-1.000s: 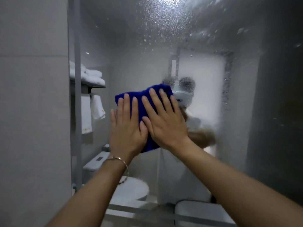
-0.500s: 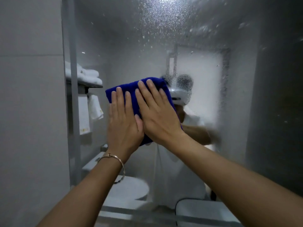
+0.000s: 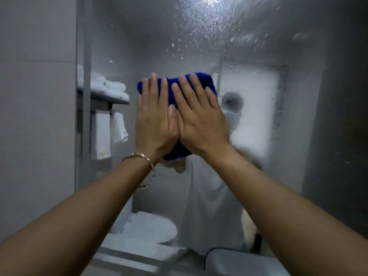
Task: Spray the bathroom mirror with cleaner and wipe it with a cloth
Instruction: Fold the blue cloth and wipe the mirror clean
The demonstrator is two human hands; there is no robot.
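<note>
– Left hand (image 3: 154, 124) and right hand (image 3: 201, 124): how do they lie?
– Side by side at frame centre, thumbs touching; fingers straight and spread, palms flat on the blue cloth (image 3: 177, 152), pressing it against the mirror (image 3: 139, 36); neither hand curls round it; a bracelet (image 3: 139, 155) circles the left wrist.
– Which step is in hand?
– Wiping, by all appearance; the glass around the cloth looks hazed, and spray droplets (image 3: 203, 22) speckle the upper centre of the frame, above the cloth; no cleaner bottle is in view, so spraying seems done.
– What does the next move call for?
– Probably even two-palm pressure while the cloth travels up to the beaded patch, then out toward the right of the frame; strokes should overlap, lest streaks show; a higher reach may lighten the pressure, so the cloth could slip.
– Anything else?
– Folded white towels (image 3: 107, 88) appear reflected at left; a tiled wall (image 3: 35, 116) fills the left edge.
</note>
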